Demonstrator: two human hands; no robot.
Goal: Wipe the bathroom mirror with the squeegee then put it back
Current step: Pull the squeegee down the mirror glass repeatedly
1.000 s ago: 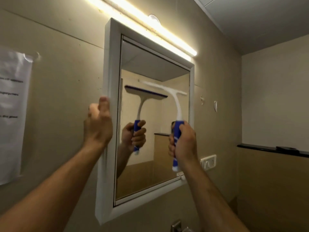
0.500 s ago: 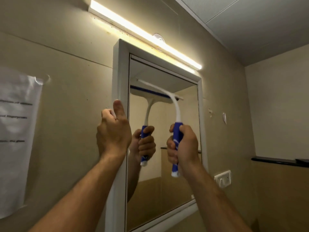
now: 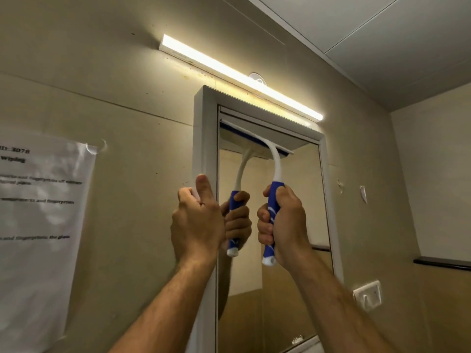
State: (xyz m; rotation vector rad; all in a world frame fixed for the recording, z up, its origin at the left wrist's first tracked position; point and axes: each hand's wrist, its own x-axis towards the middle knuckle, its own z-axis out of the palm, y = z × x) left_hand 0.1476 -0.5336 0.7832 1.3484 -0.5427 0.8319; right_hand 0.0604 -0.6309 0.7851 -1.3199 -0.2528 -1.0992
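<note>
One squeegee (image 3: 274, 159) — white curved neck, blue grip — in right hand (image 3: 283, 225).

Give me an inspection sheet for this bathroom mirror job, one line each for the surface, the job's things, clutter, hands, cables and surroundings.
Surface: mirror in a white frame, mounted on a beige wall; the glass reflects the hand and tool.
Job's things: squeegee, blue and white, blade set against the top of the glass, handle hanging down.
Clutter: nothing seen.
Hands: right hand closed around the squeegee handle; left hand gripping the frame's left edge.
Cables: nothing seen.
Surroundings: lit light bar above the mirror; printed paper sheet taped to the wall at left, text too blurred to read in full; white wall fitting at lower right; dark ledge at far right.
</note>
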